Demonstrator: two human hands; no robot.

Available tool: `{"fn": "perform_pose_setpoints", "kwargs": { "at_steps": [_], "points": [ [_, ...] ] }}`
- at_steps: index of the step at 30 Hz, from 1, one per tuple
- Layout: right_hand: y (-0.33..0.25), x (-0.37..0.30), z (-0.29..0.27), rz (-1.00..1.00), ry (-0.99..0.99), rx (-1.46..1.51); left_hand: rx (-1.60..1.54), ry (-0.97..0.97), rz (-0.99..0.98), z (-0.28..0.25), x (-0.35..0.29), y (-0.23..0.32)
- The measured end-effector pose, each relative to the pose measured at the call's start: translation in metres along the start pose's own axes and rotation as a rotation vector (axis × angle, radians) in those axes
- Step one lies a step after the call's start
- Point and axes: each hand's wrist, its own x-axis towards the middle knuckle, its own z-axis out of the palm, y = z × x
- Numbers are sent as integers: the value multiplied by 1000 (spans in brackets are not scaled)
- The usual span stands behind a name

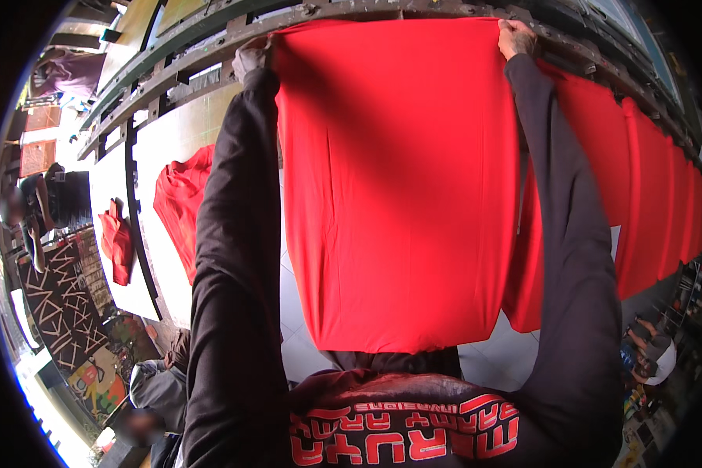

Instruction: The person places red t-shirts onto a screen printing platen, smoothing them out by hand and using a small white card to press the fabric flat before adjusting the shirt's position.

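Observation:
A broad sheet of red cloth (405, 187) lies smooth in front of me, its near edge hanging close to my body. It looks drawn over a flat board, which it hides. Both my arms reach out along its sides. At the far left corner my left hand (253, 59) is closed at the cloth's edge, its fingers partly in shadow. My right hand (516, 39) pinches the far right corner. A shadow falls across the upper left of the cloth, and a few creases run down its left side.
A row of red cloth-covered boards (651, 179) continues on the right. To the left, loose red garments (117, 242) lie on pale boards (121, 175). A dark metal rail (327, 17) runs along the far side. People (35, 203) are at the left, lower left and right.

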Motion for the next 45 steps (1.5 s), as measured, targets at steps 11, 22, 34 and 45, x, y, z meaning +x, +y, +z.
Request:
{"fn": "perform_pose_setpoints", "kwargs": {
  "at_steps": [11, 22, 34, 45],
  "points": [
    [2, -32, -10, 91, -291, 298, -183, -188, -107, 20, 8, -41],
    [-41, -383, -326, 499, -422, 306, -703, -303, -275, -173, -374, -183],
    [48, -523, -341, 1285, -478, 1288, -1047, -679, -308, -187, -502, -264],
    [48, -522, -349, 1103, -157, 1508, -1661, -383, -681, -171, -495, -261]
  ]
}}
